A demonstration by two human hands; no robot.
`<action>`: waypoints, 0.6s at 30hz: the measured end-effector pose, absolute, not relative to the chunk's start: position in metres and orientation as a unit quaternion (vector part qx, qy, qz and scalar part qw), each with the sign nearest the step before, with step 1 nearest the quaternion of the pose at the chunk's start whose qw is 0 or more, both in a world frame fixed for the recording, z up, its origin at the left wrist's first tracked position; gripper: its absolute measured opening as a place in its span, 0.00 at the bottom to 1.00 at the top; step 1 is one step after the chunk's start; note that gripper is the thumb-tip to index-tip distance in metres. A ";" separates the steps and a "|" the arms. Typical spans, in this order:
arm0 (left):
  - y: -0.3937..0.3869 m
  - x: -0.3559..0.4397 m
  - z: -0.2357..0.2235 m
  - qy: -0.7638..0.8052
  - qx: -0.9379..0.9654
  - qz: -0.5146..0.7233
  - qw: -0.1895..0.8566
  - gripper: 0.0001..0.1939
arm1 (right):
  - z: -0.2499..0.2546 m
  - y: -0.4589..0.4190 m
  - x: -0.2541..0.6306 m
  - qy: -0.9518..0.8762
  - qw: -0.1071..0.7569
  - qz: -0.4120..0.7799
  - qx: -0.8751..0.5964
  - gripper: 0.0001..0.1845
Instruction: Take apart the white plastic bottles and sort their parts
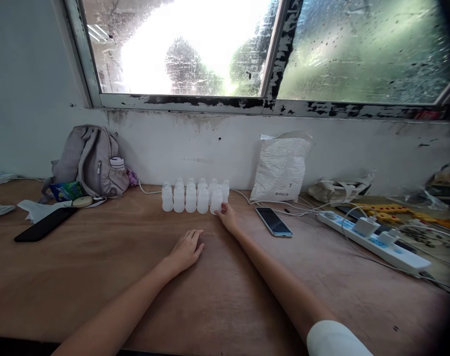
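Observation:
Several small translucent white bottles (190, 197) stand upright side by side at the back of the wooden table, some of them behind the front row. My right hand (227, 216) reaches to the right end of the row, its fingers closed at the lower right side of a front bottle (216, 195). Part of that grip is hidden by the hand itself. Nearer to me, my left hand (186, 250) rests on the tabletop, fingers stretched out with nothing held, apart from the bottles.
Right of my right hand lies a phone (274, 221), with a white plastic package (281, 168) behind it. A power strip (373, 240) with plugs and cables runs along the right. On the left are a grey backpack (89, 160) and a black flat device (45, 225).

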State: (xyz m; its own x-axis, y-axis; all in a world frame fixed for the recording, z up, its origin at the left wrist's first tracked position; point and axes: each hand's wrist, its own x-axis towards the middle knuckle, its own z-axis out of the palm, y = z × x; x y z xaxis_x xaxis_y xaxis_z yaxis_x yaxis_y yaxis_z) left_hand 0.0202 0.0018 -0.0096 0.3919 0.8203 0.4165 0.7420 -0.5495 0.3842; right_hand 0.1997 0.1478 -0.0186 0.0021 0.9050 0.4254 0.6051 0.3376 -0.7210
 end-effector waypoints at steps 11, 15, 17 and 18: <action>-0.003 0.023 -0.002 0.485 0.835 0.252 0.060 0.17 | -0.016 0.123 0.274 -0.644 0.238 -0.143 -0.713 0.26; -0.004 0.023 -0.002 0.481 0.837 0.253 0.061 0.17 | -0.016 0.128 0.286 -0.595 0.184 -0.110 -0.774 0.30; -0.004 0.023 -0.002 0.479 0.838 0.253 0.060 0.17 | -0.014 0.128 0.286 -0.591 0.177 -0.087 -0.782 0.31; -0.003 0.023 -0.003 0.479 0.839 0.252 0.059 0.17 | -0.013 0.126 0.285 -0.590 0.179 -0.084 -0.783 0.31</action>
State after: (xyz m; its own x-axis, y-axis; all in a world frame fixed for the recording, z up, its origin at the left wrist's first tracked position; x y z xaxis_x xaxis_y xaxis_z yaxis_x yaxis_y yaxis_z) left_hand 0.0235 -0.0033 -0.0027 0.4137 0.8331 0.3671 0.7740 -0.5341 0.3399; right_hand 0.2854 0.1264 -0.0126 0.2893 0.8940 0.3422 0.9539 -0.2395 -0.1807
